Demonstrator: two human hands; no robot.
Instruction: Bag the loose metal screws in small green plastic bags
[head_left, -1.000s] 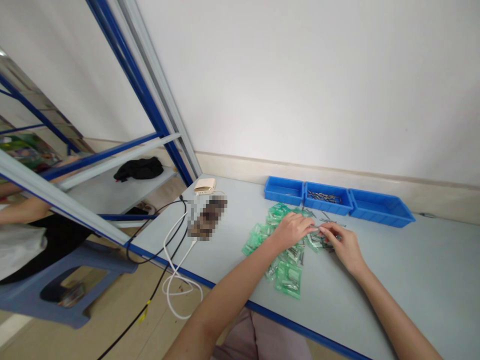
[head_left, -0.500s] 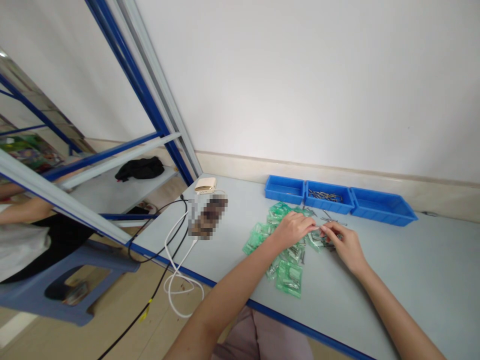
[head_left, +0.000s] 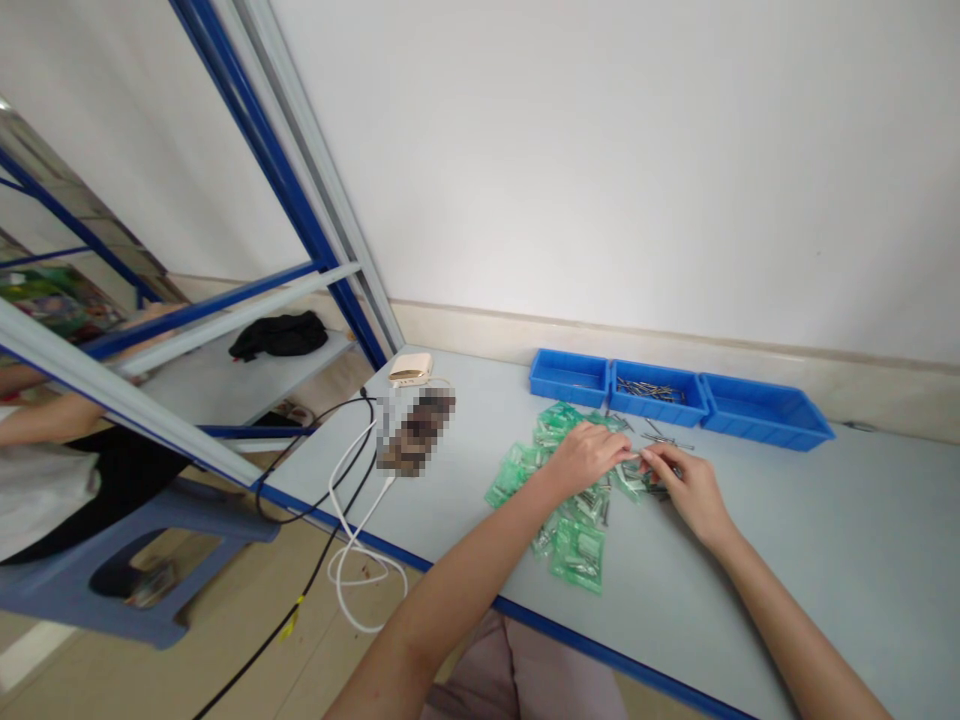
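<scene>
L hand [head_left: 589, 458]: qty 1; fingers curled, tips just beside R hand's; whether it pinched anything couldn't be told.
R hand [head_left: 686, 490]: qty 1; thumb & forefinger were close together at L tips; sth. tiny & pale showed betw., ID unclear, so pinch not confirmable.
Green pkts [head_left: 519, 472]: several, overlapped, exact qty unclear; lay under & left of grip on table [head_left: 832, 540].
Nearest pkt [head_left: 578, 556]: qty 1; lay on wearer's side of grip.
Loose screws [head_left: 664, 438]: a few, just beyond grip.
Blue bins [head_left: 652, 408]: qty 3, in row beyond grip; mid. one held screw pile [head_left: 646, 390].
Cream box [head_left: 411, 369]: qty 1; well left of grip.
</scene>
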